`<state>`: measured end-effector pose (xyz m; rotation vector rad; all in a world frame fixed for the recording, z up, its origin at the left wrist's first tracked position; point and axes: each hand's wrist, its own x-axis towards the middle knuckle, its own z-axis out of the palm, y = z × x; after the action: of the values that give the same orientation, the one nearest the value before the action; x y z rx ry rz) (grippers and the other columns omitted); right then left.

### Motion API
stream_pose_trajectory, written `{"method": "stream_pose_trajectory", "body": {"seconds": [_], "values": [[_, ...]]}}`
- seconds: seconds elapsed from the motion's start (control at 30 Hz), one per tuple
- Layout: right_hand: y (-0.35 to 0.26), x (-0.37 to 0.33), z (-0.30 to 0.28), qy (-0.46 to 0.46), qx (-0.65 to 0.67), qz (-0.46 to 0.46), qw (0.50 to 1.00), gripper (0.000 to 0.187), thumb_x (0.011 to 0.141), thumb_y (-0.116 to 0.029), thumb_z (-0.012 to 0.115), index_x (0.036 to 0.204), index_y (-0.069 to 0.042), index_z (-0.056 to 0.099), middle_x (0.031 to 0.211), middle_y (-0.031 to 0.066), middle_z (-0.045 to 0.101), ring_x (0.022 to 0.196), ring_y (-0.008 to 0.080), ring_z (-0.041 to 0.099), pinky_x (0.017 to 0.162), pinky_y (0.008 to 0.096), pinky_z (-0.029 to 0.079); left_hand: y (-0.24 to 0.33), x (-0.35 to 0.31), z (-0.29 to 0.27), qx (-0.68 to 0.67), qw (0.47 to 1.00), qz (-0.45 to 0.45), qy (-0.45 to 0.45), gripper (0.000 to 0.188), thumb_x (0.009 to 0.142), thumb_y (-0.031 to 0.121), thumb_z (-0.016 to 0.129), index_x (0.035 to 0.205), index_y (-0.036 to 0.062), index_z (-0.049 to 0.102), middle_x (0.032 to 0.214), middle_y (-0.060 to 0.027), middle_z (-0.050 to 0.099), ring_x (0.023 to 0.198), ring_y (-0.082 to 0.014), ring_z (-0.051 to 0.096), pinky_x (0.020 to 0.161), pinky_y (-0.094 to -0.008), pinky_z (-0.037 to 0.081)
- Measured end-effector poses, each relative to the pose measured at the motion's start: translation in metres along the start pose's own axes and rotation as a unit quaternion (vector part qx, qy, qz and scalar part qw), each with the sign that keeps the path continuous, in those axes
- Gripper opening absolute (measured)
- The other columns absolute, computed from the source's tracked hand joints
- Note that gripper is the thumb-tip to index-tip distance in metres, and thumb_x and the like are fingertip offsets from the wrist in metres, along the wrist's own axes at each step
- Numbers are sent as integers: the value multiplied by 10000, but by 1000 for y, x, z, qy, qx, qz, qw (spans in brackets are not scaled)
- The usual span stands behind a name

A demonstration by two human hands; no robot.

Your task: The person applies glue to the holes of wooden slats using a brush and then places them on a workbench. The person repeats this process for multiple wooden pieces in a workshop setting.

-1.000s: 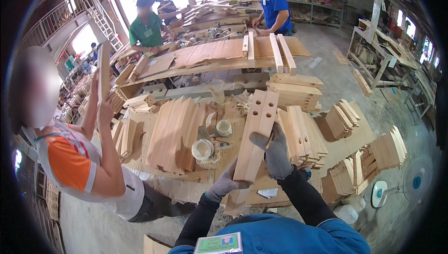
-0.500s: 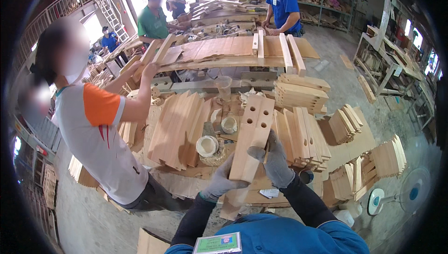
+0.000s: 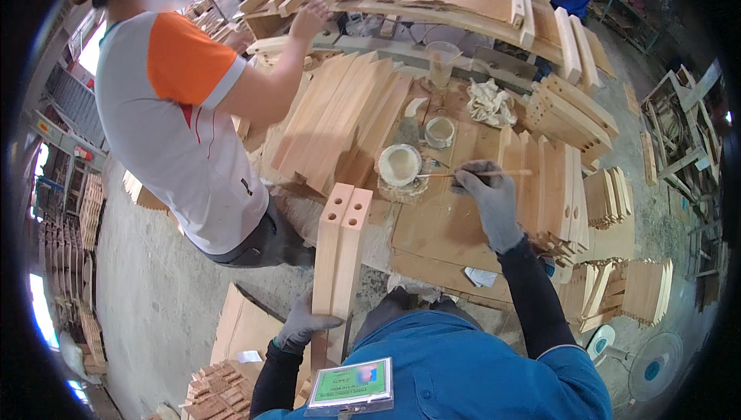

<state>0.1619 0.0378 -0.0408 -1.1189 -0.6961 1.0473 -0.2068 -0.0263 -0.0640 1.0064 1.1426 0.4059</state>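
My left hand (image 3: 306, 324), in a grey glove, grips the lower end of two wooden bars (image 3: 340, 254) held side by side and nearly upright. Round holes show at their upper ends. In my gloved right hand (image 3: 492, 202) is a thin wooden stick (image 3: 511, 172), lying level between the fingers. Its left end reaches the rim of a pot of off-white paste (image 3: 401, 164); whether that end carries bristles is too small to tell. Just behind stands a second small pot (image 3: 440, 132).
Stacked wooden boards (image 3: 340, 123) lie left of the pots, and holed wooden pieces (image 3: 544, 188) to the right. A crumpled cloth (image 3: 491, 103) and clear plastic cup (image 3: 443, 63) sit farther back. A co-worker (image 3: 181, 119) stands at the left. A fan (image 3: 654, 366) is at lower right.
The wooden bars have moved left and down, now in my left hand alone. My right hand has left them and now holds the stick at the pot. The view has tilted down.
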Motion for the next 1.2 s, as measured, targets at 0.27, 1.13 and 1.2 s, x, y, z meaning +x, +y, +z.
{"method": "stream_pose_trajectory", "body": {"seconds": [0.27,1.13,1.2], "values": [[98,52,17,-9,-231,-110,967,75,777,-48,651,823,2,619,737,42,635,689,68,571,601,227,467,-10,0,-6,14,998,-22,-56,959,567,72,799,1366,7,273,1236,-101,488,1112,-174,476,933,-306,395],[112,45,16,108,290,116,944,104,873,-81,536,919,-1,584,889,115,627,799,187,629,687,287,560,22,41,-25,-33,996,17,-83,945,588,39,777,1381,44,264,1264,-74,459,1136,-165,456,946,-319,385],[97,39,17,121,269,86,952,96,875,-86,535,907,-8,580,882,110,627,799,180,626,672,285,555,29,49,-20,-29,995,22,-90,960,584,24,773,1389,47,250,1284,-74,443,1152,-163,441,957,-317,373]]}}
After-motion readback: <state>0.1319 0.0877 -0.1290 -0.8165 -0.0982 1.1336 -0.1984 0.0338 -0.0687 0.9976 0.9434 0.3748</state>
